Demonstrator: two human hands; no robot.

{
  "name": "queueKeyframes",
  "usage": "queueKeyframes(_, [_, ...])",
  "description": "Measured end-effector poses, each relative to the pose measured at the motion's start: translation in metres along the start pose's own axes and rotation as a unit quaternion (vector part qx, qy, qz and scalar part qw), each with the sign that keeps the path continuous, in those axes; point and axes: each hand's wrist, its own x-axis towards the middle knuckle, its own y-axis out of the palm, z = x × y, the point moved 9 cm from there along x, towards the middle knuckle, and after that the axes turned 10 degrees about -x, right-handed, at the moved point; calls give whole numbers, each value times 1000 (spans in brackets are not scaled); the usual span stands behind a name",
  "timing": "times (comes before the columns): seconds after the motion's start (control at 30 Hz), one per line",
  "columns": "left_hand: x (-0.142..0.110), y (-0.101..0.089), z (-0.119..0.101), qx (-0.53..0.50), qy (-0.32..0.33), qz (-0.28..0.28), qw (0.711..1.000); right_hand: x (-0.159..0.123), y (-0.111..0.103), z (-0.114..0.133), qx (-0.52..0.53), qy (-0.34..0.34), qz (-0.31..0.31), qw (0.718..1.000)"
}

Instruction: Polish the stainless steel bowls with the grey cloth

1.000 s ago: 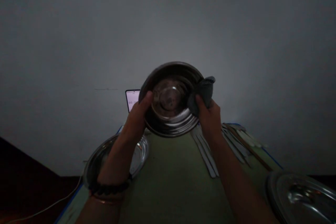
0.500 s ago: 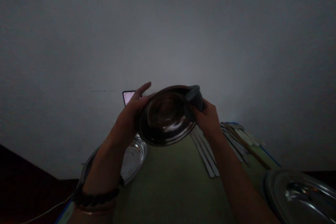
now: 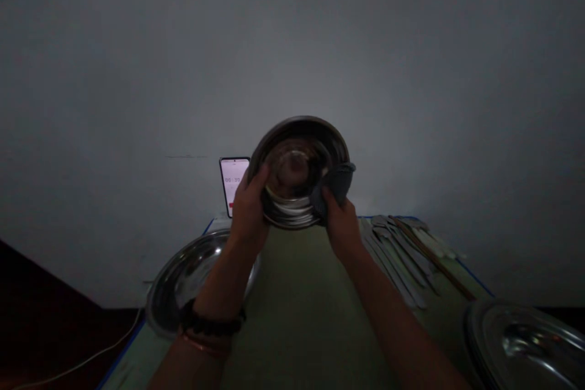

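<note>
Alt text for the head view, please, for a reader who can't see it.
Two bare hands, left and right, hold up a round metal bowl, the right with a grey cloth, above a green table bearing metalware and utensils.

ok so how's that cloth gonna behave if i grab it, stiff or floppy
Probably floppy: the cloth bunches and folds around the fingers of the right hand. It looks thin, so it is likely light and unlikely to roll. It may also drag a little against the bowl, since its weave looks textured beside that shiny metal.
</note>
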Motion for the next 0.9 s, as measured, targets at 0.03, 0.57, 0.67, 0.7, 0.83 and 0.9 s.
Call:
queueKeyframes(0.03, [-1,5,1,-8,2,9,1000,1,5,-8,24,19,17,999])
queueKeyframes(0.57, [-22,5,11,216,-186,248,926,-12,-34,95,-289,-271,27,918])
queueKeyframes(0.67, [-10,-9,12,173,-171,182,953,-8,-40,84,-251,-227,-42,940])
queueKeyframes(0.7, [-5,-15,13,161,-156,152,963,-5,-42,76,-230,-200,-63,950])
queueKeyframes(0.83, [9,-26,5,74,-33,19,996,-1,-22,38,-131,-93,-38,986])
queueKeyframes(0.9, [8,-19,10,26,-19,0,999,-2,-6,21,-98,-59,2,993])
